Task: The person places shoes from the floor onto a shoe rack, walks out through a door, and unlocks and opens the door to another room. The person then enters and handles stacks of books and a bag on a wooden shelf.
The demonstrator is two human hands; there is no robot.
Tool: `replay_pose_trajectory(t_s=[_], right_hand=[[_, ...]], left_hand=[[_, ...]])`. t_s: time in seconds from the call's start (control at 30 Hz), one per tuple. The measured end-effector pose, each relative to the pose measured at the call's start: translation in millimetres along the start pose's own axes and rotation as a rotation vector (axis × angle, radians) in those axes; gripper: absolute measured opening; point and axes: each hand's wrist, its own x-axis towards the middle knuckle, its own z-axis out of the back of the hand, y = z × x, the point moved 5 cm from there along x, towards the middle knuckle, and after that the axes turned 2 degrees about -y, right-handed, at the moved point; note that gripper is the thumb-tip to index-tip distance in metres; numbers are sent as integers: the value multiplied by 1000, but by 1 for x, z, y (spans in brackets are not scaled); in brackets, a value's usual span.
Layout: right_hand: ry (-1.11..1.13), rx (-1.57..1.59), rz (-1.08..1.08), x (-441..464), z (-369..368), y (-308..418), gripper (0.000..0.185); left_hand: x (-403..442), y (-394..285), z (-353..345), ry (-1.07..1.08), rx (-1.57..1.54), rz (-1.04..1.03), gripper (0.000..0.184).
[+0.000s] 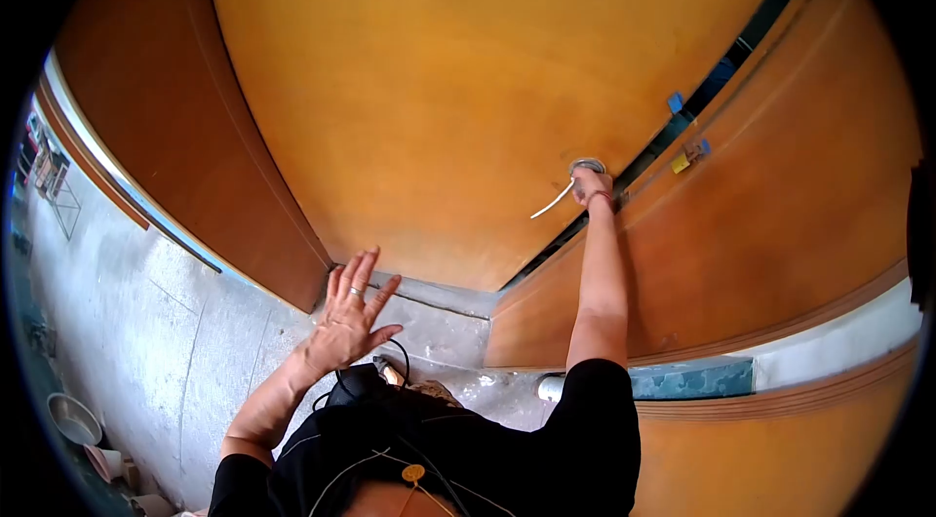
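Note:
A yellow-orange wooden door (419, 98) fills the upper middle of the view, with a dark gap along its right edge. My right hand (593, 187) is closed around the round metal door knob (587, 166) near that edge. A thin white strip (553, 200) sticks out from the knob, down to the left. My left hand (349, 317) is raised in front of the door's lower part, holding nothing. Its fingers are spread, and a ring shows on one of them.
A brown door frame panel (185, 107) stands on the left, and another wooden panel (760, 195) with a small yellow tag (681, 163) on the right. Grey floor (185, 322) lies below. A metal basin (74, 417) and a wire stand (63, 195) are at far left.

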Motion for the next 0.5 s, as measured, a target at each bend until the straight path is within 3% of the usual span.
replay_pose_trajectory(t_s=[0.07,0.27,0.4,0.5], right_hand=[[-182,-263,91,-38,7,25,27],[-392,-399,225,-38,16,7,35],[-346,-428,240,-71,26,-16,35],[-231,-449,378,-81,20,-9,30]], left_hand=[[-3,-8,-8,46,-8,-30,67],[-12,-19,-7,83,-23,-92,66],[-16,-31,5,-8,-71,-169,64],[-17,-22,-4,-12,-89,-155,67]])
